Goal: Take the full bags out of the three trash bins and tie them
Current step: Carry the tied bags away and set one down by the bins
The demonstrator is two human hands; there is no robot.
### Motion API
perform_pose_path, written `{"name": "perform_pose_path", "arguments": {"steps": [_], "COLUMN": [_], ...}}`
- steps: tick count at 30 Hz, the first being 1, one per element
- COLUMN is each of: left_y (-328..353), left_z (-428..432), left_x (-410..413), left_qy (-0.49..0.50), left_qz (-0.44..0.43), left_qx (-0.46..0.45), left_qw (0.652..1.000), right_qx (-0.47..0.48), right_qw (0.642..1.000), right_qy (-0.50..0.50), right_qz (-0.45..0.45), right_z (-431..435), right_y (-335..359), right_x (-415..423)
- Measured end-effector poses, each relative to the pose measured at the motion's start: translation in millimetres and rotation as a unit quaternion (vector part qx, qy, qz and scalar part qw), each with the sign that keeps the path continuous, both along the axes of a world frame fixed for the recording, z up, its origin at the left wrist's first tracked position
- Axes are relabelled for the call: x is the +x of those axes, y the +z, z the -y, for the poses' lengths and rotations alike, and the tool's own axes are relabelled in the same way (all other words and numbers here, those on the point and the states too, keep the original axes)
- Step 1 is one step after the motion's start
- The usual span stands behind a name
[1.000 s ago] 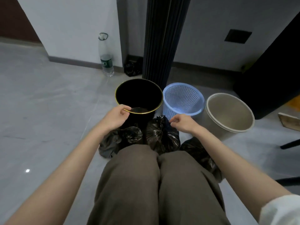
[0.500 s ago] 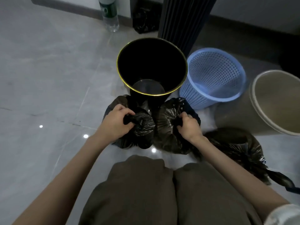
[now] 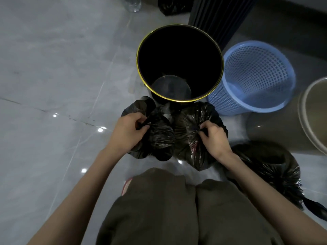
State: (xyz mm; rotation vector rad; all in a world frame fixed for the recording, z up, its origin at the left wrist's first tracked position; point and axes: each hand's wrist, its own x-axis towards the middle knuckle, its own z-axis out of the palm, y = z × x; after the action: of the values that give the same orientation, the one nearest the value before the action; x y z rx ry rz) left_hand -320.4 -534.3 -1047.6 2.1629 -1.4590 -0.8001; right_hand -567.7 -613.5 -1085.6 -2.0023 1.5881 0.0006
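Note:
Three bins stand in a row on the floor: a black bin with a gold rim point(image 3: 219, 50), a blue mesh basket point(image 3: 256, 96) and a beige bin point(image 3: 304, 121) cut off at the right edge. No bag lines any of them. In front of the black bin lie two black bags. My left hand point(image 3: 127, 133) grips the gathered neck of the left bag point(image 3: 159, 142). My right hand point(image 3: 214, 138) pinches the gathered top of the middle bag point(image 3: 191, 121). A third black bag point(image 3: 265, 167) lies on the floor to the right, untouched.
My knees in brown trousers fill the bottom of the view. A dark ribbed column point(image 3: 217, 16) rises behind the bins. A plastic bottle point(image 3: 132, 4) and another dark bag point(image 3: 173, 6) sit at the far wall. Grey tile floor point(image 3: 53, 76) spreads to the left.
Both hands dropped from the black bin's rim and the middle bag's top onto the bags' necks and now grip them. The view tilted further down and closer.

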Motion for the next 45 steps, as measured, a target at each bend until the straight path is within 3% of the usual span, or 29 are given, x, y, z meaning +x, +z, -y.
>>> {"name": "perform_pose_path", "arguments": {"steps": [6,12,24,31,37,45], "left_y": [20,86,346,480,546,574], "left_z": [-12,-53,-120,-138,-142,-133], "left_x": [7,11,37,63,113,220], "left_qy": [0.003,0.001,0.086,0.157,0.216,0.239], "left_qz": [-0.079,-0.089,-0.082,-0.048,-0.047,-0.027], "left_qx": [0.058,0.094,0.105,0.054,0.003,-0.013], "left_qw": [0.995,0.992,0.987,0.985,0.975,0.971], "right_qx": [0.057,0.123,0.135,0.106,0.090,0.082], "right_qw": [0.998,0.992,0.988,0.984,0.978,0.974], "right_qy": [0.003,0.004,0.069,0.140,0.178,0.194], "right_qz": [-0.012,-0.030,-0.013,0.021,0.063,0.079], "right_z": [-10,-27,-55,-54,-39,-21], "right_y": [53,135,393,518,575,597], "right_x": [9,18,61,104,164,281]}}
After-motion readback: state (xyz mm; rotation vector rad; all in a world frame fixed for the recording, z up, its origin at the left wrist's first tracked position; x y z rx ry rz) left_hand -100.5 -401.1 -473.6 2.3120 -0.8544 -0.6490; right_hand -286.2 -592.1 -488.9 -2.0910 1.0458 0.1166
